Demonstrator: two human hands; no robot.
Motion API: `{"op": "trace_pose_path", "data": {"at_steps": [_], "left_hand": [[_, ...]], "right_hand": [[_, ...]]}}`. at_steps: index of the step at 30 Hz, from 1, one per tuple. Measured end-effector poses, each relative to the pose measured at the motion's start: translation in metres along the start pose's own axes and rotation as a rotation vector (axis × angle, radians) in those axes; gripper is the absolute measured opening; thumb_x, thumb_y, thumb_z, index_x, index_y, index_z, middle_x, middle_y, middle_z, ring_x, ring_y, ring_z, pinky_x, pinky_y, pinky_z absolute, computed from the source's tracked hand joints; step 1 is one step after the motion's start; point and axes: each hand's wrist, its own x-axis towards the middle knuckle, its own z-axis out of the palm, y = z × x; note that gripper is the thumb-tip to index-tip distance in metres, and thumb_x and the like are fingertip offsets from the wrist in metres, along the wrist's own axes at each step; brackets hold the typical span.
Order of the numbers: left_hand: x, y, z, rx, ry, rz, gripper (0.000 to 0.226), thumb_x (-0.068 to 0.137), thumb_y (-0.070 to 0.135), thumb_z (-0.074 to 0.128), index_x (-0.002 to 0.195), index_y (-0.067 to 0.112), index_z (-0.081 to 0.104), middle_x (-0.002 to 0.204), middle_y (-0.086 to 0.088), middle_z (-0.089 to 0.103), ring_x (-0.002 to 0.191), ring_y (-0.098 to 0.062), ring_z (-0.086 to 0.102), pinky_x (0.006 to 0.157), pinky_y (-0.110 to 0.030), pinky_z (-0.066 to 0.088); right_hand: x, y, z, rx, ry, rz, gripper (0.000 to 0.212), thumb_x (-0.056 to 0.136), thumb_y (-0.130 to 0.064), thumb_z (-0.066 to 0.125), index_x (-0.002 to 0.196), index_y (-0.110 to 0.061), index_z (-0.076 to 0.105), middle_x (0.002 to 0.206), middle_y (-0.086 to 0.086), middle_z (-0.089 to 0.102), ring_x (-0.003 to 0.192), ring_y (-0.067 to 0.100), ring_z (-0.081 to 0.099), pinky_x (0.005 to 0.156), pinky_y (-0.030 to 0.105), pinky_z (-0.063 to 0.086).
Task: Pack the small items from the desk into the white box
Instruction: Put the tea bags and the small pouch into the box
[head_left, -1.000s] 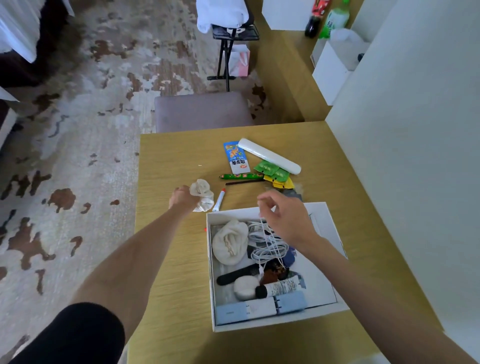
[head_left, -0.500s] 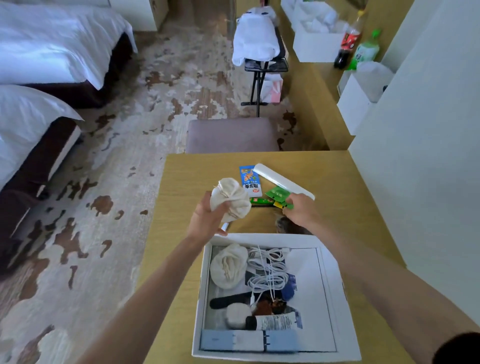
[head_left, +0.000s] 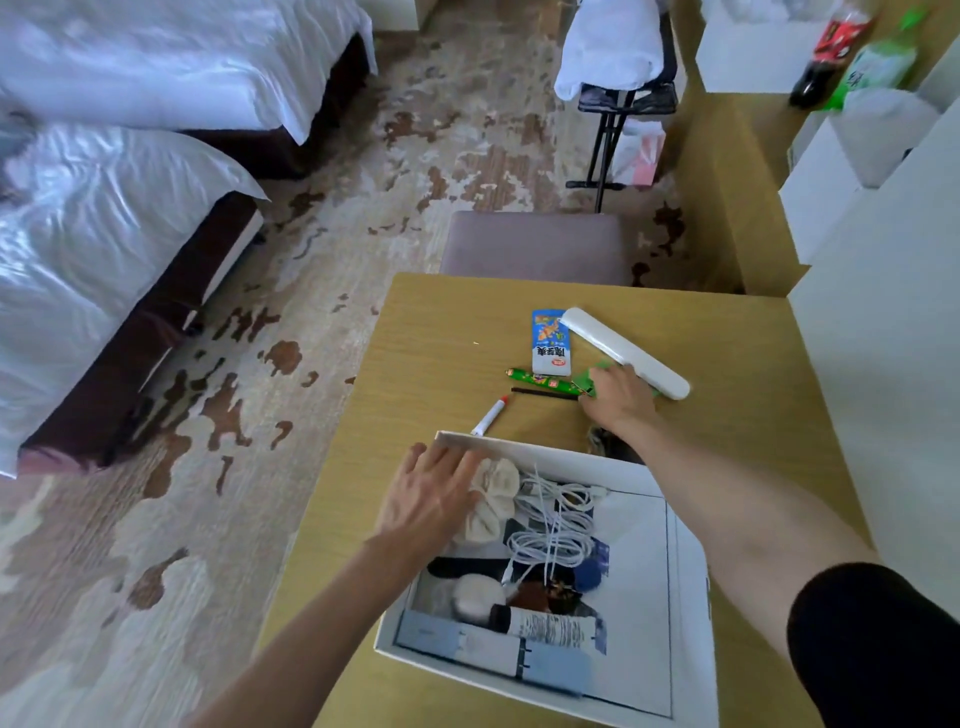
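L hand (head_left: 434, 499) is flat, fingers straight & spread, not clenched. It lies over the far-left corner of the shallow white cardboard box (head_left: 688, 597). Fingertips touch the cream drawstring cloth pouch (head_left: 498, 493) at its 3 o'c. The pouch sits inside the box, so that one looks delivered.

R hand (head_left: 618, 402) is palm-down on the light wood desk (head_left: 441, 338), past the box's far wall. It covers the green foil packets (head_left: 597, 371) at its 11 o'c. Can't tell if it pinches them or only presses, as the fingertips are hidden.

Progress, my guess: past halfway. In the box w/ the pouch:
- coiled white cable (head_left: 556, 525)
- round white puff (head_left: 475, 597)
- printed white tube w/ black cap (head_left: 550, 626)
- pale blue flat case (head_left: 498, 649) along the near wall
- dark bits too blurred to name

The box looks to have room on its right side.

Left to pack, clocked from R hand:
- thin black stick (head_left: 543, 394) at 9 o'c, just beside it
- green sausage-shaped stick (head_left: 540, 382) at 10 o'c
- blue-and-white printed sachet (head_left: 549, 345) at 11 o'c, further out
- long white plastic case (head_left: 628, 353) at 1 o'c, touching or nearly
- dark furry item (head_left: 602, 441) at 6 o'c, btwn wrist & box wall, mostly hidden

White marker w/ red cap (head_left: 488, 417) lies at 1 o'c of L hand, tip by the box's far wall. The box itself is at 6 o'c of R hand, near
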Motion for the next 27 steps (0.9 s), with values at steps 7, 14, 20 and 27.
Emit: {"op": "trace_pose_path", "data": {"at_steps": [7,14,20,27], "left_hand": [[-0.004,-0.001,0.014,0.096,-0.132,0.322,0.053,0.060,0.024,0.078,0.110,0.023,0.060,0.111,-0.002,0.064,0.097,-0.020,0.062,0.086,-0.036,0.054],[0.018,-0.003,-0.003,-0.154,-0.125,0.231,0.024,0.076,0.005,0.060,0.096,0.017,0.068,0.092,0.001,0.073,0.078,-0.015,0.068,0.069,-0.032,0.059],[0.058,-0.002,-0.022,-0.278,0.098,0.113,0.018,0.081,0.004,0.058,0.093,0.014,0.068,0.079,0.004,0.070,0.068,-0.014,0.062,0.045,-0.023,0.049],[0.138,0.032,0.015,-0.367,-0.203,-0.058,0.025,0.090,0.014,0.045,0.110,0.016,0.059,0.104,-0.006,0.065,0.095,-0.028,0.061,0.060,-0.037,0.052]], "right_hand": [[0.004,0.008,0.006,-0.098,-0.108,-0.038,0.030,0.090,-0.026,0.056,0.118,-0.015,0.056,0.127,0.009,0.056,0.119,0.032,0.042,0.096,0.042,0.039],[-0.008,0.010,-0.009,0.037,-0.083,-0.101,0.028,0.086,-0.036,0.068,0.108,-0.019,0.070,0.108,0.007,0.067,0.102,0.027,0.059,0.083,0.037,0.050],[-0.027,0.023,-0.036,0.196,0.144,-0.054,0.021,0.097,-0.020,0.053,0.100,-0.011,0.071,0.098,0.009,0.069,0.090,0.029,0.063,0.071,0.036,0.050],[-0.090,0.065,-0.065,0.650,0.496,0.147,0.019,0.098,-0.020,0.053,0.107,-0.009,0.066,0.093,0.001,0.067,0.076,0.001,0.061,0.064,0.014,0.050]]}}
